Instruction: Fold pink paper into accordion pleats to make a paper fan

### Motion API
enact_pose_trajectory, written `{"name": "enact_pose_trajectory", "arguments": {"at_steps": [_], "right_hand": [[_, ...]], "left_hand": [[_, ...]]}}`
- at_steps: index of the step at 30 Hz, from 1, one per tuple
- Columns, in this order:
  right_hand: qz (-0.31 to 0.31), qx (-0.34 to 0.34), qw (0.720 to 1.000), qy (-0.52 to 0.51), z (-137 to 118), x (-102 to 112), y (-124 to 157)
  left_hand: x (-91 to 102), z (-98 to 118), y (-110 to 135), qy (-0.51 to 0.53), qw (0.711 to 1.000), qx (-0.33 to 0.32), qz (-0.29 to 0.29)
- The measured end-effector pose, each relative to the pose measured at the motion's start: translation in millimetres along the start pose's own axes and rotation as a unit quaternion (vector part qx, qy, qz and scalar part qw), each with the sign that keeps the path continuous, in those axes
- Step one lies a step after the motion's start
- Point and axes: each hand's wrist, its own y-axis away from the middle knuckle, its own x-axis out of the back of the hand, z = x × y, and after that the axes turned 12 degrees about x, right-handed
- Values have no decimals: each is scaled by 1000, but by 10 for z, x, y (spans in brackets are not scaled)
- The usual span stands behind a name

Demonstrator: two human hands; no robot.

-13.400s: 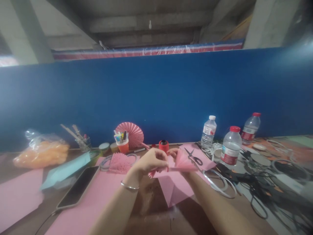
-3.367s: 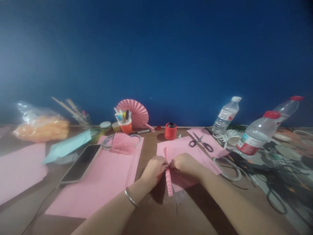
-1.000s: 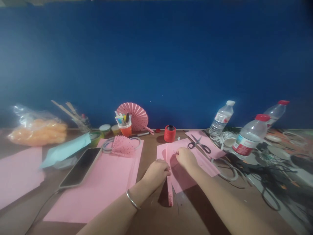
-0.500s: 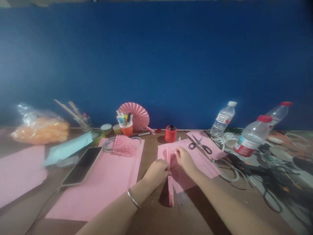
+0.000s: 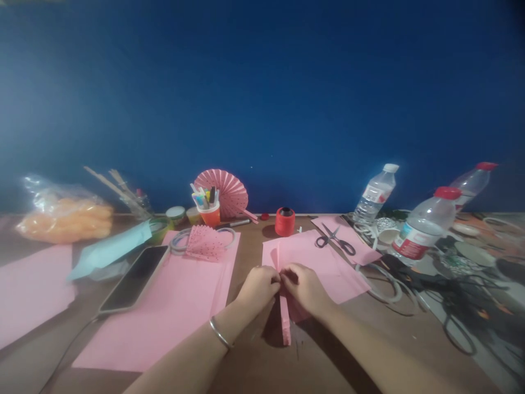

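A pink paper strip folded into narrow pleats (image 5: 284, 323) lies on the brown table, running toward me from between my hands. My left hand (image 5: 257, 287), with a silver bangle on its wrist, pinches the strip's far part from the left. My right hand (image 5: 305, 287) pinches the same spot from the right, fingers curled. Both hands sit on the near edge of a pink sheet (image 5: 324, 262). The pleats under the fingers are hidden.
Scissors (image 5: 334, 241) lie on pink paper behind my right hand, a red thread spool (image 5: 285, 220) farther back. A large pink sheet (image 5: 172, 306), a phone (image 5: 133, 278) and a dotted pink fan (image 5: 205, 243) are left. Water bottles (image 5: 422, 232) and black cables (image 5: 455, 306) crowd the right.
My right hand has slid back along the pleated strip toward me and now meets my left hand. The left hand stays where it was on the strip.
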Motion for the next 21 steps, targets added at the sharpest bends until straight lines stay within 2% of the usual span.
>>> {"name": "enact_pose_trajectory", "arguments": {"at_steps": [5,10,13,21], "right_hand": [[-17,45,995,85,12,84,-4],[-38,24,999,26,36,138,-35],[-41,36,998,14,49,141,-38],[-50,101,991,79,70,109,-9]], "left_hand": [[29,27,-6,30,1000,-3,0],[24,18,-13,36,999,12,-4],[10,-1,-17,48,999,14,-1],[-27,-26,-32,52,999,12,9]]}}
